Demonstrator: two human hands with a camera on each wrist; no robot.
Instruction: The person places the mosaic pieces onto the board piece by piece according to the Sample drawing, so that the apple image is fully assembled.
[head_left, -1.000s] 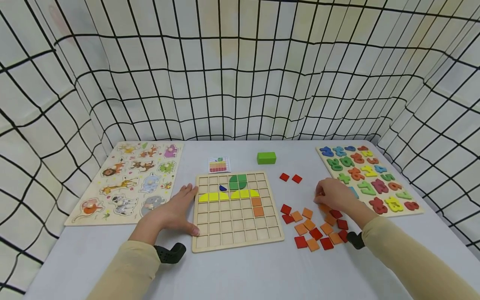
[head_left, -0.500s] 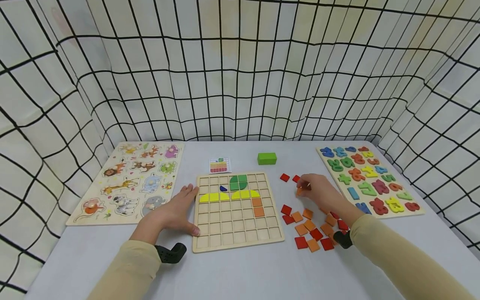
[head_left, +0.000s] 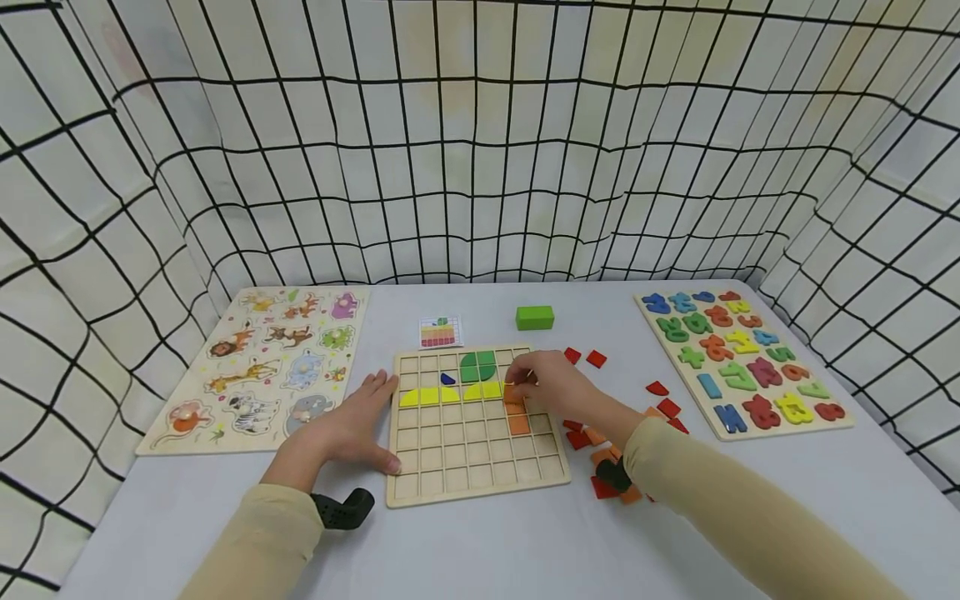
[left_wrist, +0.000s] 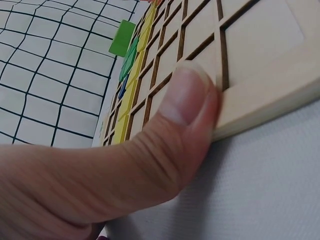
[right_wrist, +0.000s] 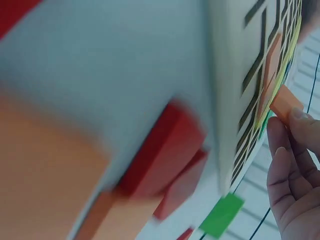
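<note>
My right hand (head_left: 551, 383) pinches an orange square tile (right_wrist: 286, 103) between thumb and fingers, over the right part of the wooden grid board (head_left: 431, 457). Two orange tiles (head_left: 518, 424) lie in the board's cells just below that hand. Further up are yellow pieces (head_left: 420, 397), green pieces (head_left: 477, 367) and a small dark blue piece (head_left: 447, 378). At the board's left edge rests my left hand (head_left: 352, 429), fingers extended and spread. Its thumb (left_wrist: 187, 97) presses on the wooden rim in the left wrist view.
Loose red tiles (head_left: 604, 488) and orange ones lie right of the board, partly under my right forearm. Behind stand a pattern card (head_left: 440, 332) and a green block (head_left: 535, 317). An animal puzzle (head_left: 273, 358) flanks the left, a number puzzle (head_left: 738, 362) the right. Black netting surrounds the table.
My right hand has picked an orange tile from the loose ones and carried it left over the board. My left hand stays at the board's edge.
</note>
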